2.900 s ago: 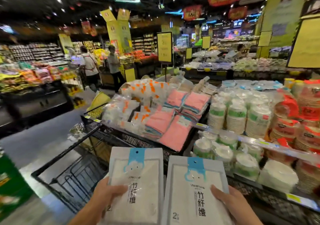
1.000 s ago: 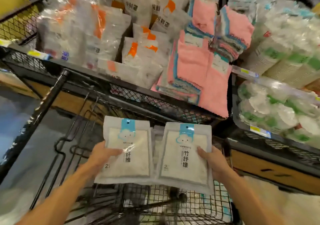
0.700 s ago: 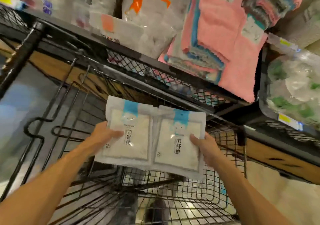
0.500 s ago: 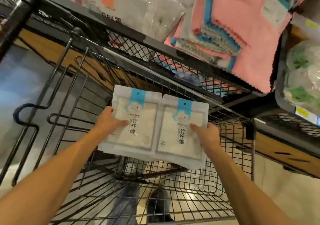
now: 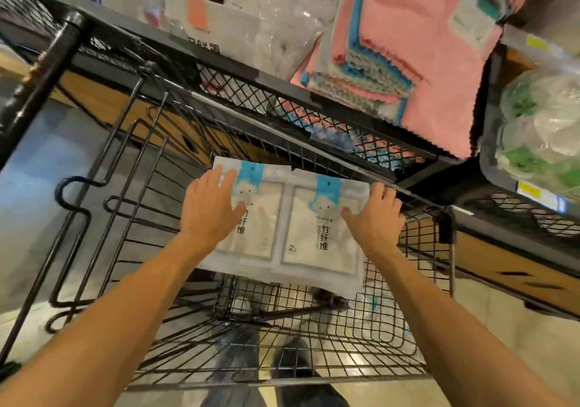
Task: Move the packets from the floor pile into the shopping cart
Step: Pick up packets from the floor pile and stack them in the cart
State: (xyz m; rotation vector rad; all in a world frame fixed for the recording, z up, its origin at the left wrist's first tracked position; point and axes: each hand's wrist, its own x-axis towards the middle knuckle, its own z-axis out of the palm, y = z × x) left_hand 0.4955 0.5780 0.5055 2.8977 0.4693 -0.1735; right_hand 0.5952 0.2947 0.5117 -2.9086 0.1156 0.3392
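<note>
covering both packets' [image 5: 284, 218] outer edges, hands [image 5: 209, 207] in cart [image 5: 314, 337]

Black characters 竹纤维 are printed vertically on each of the two white packets with blue header tabs at the centre of the frame: on the left packet [image 5: 251, 218] they are partly covered, on the right packet [image 5: 317, 234] they are fully legible. A "2" is seen at the lower left of the right packet. Small lettering above the characters is too blurred to be read. On a white pack [image 5: 216, 26] in the upper middle, characters beneath an orange patch are only partly legible.
</note>
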